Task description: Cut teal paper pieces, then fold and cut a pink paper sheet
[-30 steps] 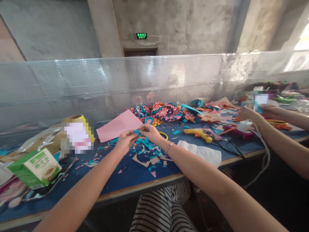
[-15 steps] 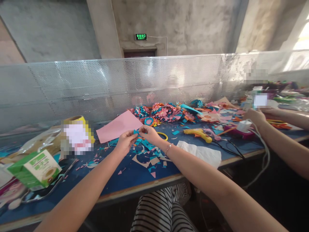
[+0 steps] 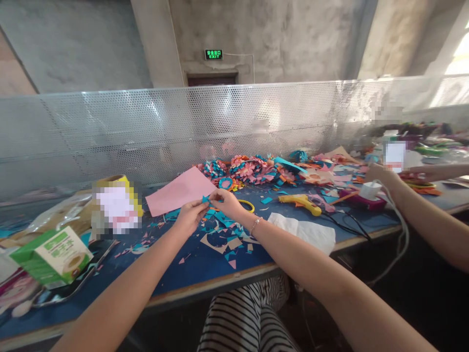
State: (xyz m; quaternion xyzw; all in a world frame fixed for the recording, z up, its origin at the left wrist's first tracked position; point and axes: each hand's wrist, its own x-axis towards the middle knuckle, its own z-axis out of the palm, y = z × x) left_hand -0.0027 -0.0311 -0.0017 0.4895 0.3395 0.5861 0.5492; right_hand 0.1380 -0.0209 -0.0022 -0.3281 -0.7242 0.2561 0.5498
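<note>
A small piece of blue paper (image 3: 205, 199) is pinched between the fingertips of both hands, above the blue table (image 3: 172, 278). My left hand (image 3: 191, 215) grips it from the left, thumb against fingers. From the right, my right hand (image 3: 225, 203) holds its other side, with the fingers partly hiding it. Beneath and around the hands lie blue, pink and tan paper scraps (image 3: 230, 239). Just beyond my left hand rests a pink paper sheet (image 3: 179, 190). A yellow ring-shaped handle (image 3: 250, 205) shows beside my right wrist.
Behind are heaped paper flowers (image 3: 249, 168) along a perforated metal screen (image 3: 146, 132). To the right lie a yellow glue gun (image 3: 302, 203), its black cord and a white tissue (image 3: 304, 232). A green box (image 3: 54, 256) stands at left. Another person's arms (image 3: 421, 210) reach in from the right.
Both hands stay in nearly the same place, and the blue paper piece has turned slightly between the fingertips. At the right, the other person's hands have shifted a little.
</note>
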